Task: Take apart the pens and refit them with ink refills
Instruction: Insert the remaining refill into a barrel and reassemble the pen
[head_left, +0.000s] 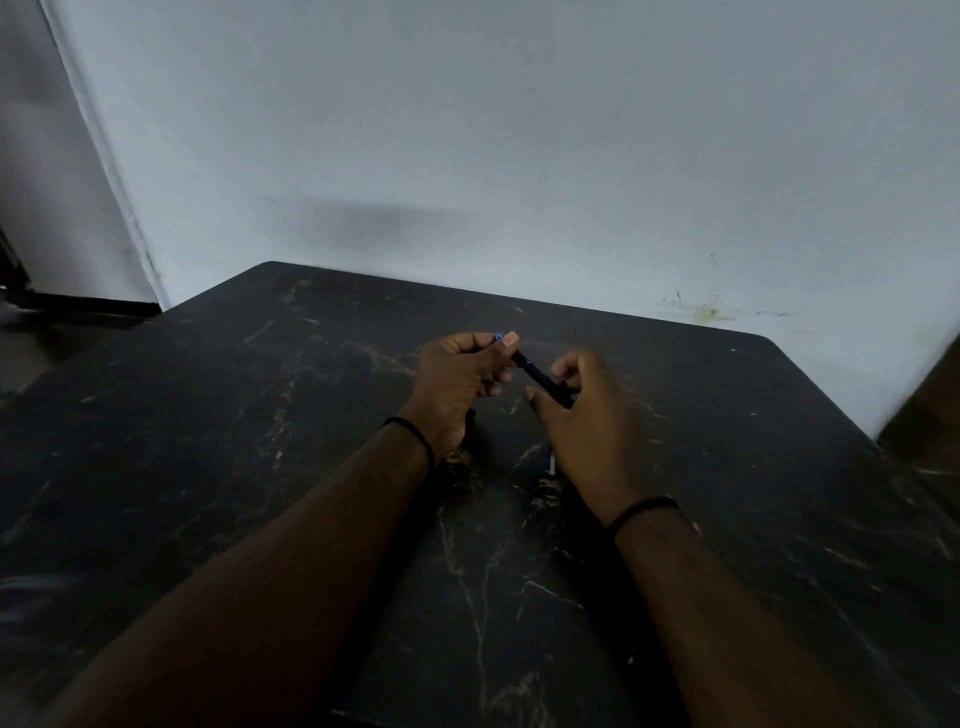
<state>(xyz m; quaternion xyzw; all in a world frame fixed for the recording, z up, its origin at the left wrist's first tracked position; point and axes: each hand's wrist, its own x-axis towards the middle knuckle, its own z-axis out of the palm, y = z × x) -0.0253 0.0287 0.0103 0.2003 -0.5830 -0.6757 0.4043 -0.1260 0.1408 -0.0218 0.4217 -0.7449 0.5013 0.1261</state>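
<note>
Pen (537, 375) between left hand (460, 382) and right hand (589, 415), markings unreadable.

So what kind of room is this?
Probably a plain room at home or in an office; it's hard to tell. There's a dark marble-look table against a bare white wall, and two hands holding a pen.

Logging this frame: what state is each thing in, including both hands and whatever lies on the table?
left hand: fingers curled, pinching one end of the pen
right hand: fingers curled round the pen's other end
pen: dark, held tilted above the table between both hands; whether assembled, unclear
small white item: lying on the table beside the right hand, mostly hidden
table: dark, marbled
</note>
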